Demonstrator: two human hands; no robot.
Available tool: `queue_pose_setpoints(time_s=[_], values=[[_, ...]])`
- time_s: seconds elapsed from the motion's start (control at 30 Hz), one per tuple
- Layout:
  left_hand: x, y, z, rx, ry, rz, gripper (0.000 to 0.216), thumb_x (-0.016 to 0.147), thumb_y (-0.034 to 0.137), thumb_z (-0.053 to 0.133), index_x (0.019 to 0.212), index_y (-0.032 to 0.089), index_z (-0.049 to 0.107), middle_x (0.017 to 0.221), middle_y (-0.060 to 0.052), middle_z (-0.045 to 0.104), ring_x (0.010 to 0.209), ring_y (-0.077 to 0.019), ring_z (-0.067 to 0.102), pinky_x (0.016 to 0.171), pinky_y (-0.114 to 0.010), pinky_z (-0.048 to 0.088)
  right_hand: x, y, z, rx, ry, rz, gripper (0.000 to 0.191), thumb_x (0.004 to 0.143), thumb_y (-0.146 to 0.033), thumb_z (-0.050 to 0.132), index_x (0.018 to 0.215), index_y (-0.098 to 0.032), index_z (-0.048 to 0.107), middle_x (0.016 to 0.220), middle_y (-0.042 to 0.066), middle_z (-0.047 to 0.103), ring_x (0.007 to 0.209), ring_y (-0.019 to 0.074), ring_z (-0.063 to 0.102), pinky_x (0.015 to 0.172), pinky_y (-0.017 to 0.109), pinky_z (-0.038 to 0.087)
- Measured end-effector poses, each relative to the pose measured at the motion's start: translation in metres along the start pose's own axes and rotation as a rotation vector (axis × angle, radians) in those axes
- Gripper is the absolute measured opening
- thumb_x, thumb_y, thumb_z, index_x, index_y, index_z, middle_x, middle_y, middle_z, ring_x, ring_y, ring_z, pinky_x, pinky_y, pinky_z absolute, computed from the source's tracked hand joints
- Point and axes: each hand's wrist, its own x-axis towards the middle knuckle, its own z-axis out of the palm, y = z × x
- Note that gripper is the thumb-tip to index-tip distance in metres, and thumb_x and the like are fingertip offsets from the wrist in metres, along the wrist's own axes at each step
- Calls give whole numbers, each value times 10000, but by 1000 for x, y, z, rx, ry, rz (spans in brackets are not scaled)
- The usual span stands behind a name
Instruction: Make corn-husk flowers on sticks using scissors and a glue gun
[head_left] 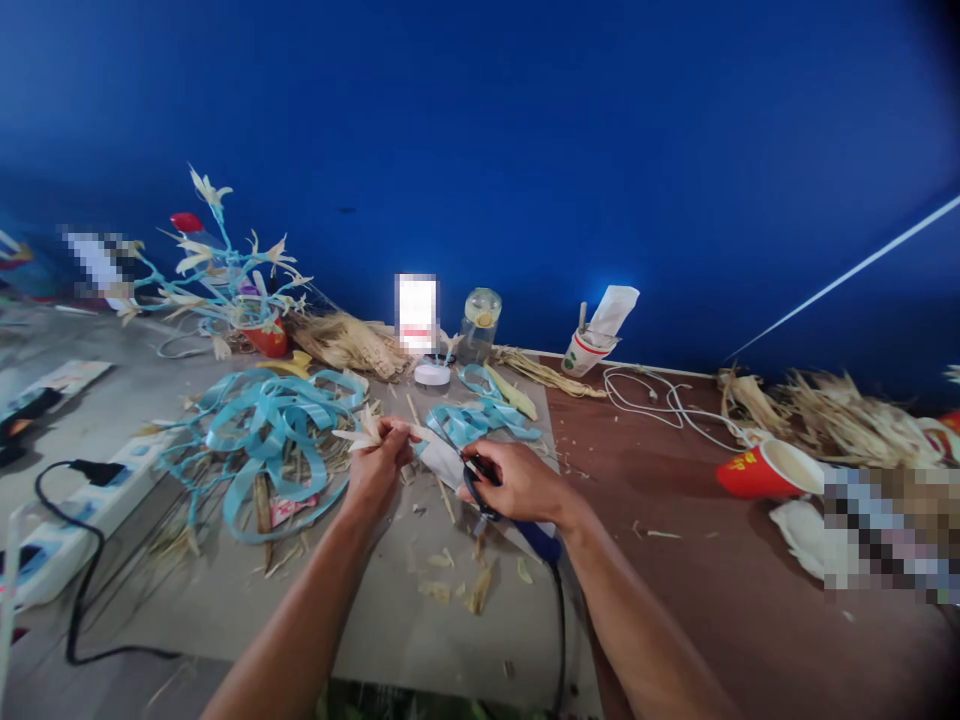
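My left hand (384, 458) is closed, pinching a pale strip of dried husk (363, 434) with pointed, petal-like ends sticking out to the left. In my right hand (529, 482) is a pair of scissors (480, 490) with dark handles, its blades angled up and left toward the husk. Whether the blades touch it I cannot tell. Light blue ribbon (472, 420) lies just behind the hands, and a larger tangle of blue ribbon (274, 420) is to the left. Below my right hand rests a blue-handled tool (541, 541) with a black cord. Husk scraps (480, 592) are scattered nearer me.
A power strip (97, 520) stands left. Behind are a blue-stemmed husk flower arrangement (217, 270), a husk bundle (349, 345), a glass jar (481, 325) and a paper cup (585, 353). A white cable (675, 408) and a tipped red cup (765, 470) lie right.
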Motion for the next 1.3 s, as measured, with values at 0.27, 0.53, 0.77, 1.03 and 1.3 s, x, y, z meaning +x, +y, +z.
queue_pose_setpoints(time_s=[0.27,0.53,0.77,1.03,1.3], values=[[0,-3,-1,17,-6,-3,238,670,329,709,709,154,553,585,6,595,463,-52,386,474,-196,305,1,1,4,3,1,16,333,718,-416,654,962,-190,635,656,-15,598,568,101,466,520,210,276],[0,-3,0,25,-9,-15,230,673,318,710,716,147,562,583,0,606,467,-54,394,485,-200,303,2,0,6,-2,-21,15,292,720,-427,646,905,-201,640,636,-23,582,552,97,448,507,211,258],[0,-2,-1,15,-29,-15,227,677,320,703,710,148,560,592,-2,606,461,-46,375,474,-191,292,2,-2,6,17,-24,17,265,741,-386,630,919,-191,642,654,-15,606,562,97,457,511,208,257],[1,-3,-3,43,1,-31,248,664,334,712,727,151,556,599,-3,612,492,-58,431,507,-184,344,2,-3,6,30,-31,15,239,760,-361,617,908,-175,636,668,-8,619,582,103,482,528,206,278],[4,-5,-5,41,0,-5,241,682,345,702,727,149,569,599,-4,599,466,-52,401,469,-179,322,2,-5,6,75,-47,26,208,773,-307,614,938,-184,648,701,14,648,644,135,527,577,212,329]])
